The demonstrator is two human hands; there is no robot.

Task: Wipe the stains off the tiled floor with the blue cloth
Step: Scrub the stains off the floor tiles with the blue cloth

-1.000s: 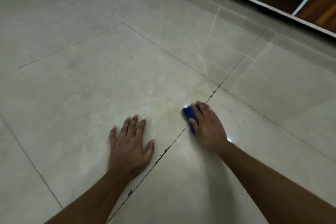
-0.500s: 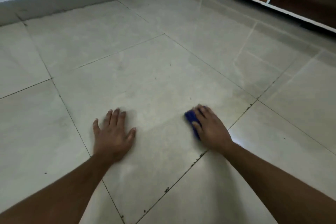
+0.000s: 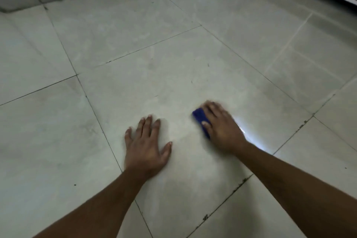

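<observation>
My right hand (image 3: 222, 127) lies flat on the blue cloth (image 3: 201, 120), fingers close together and pressing it down onto the tiled floor (image 3: 173, 67) rather than pinching it. Only the cloth's left edge shows past my thumb side; the rest is hidden under my palm. That visible strip runs long from up-left to down-right, roughly parallel with my thumb. The cloth is therefore under and just left of my right fingers, and well apart from my left hand (image 3: 144, 147), which is planted on the same tile with its fingers spread, bearing weight and holding nothing. The right hand is clearly the one to keep wiping. The dark specks (image 3: 200, 72) I take for remaining stains lie beyond the cloth, farther from me, so the next stroke likely pushes forward along my forearm's line.

Against half a second ago, my right hand is blurred, so it is mid-stroke, and the two hands stand closer to each other. The dirty grout joint (image 3: 239, 183) that ran just behind the cloth now lies farther back toward my elbow.
</observation>
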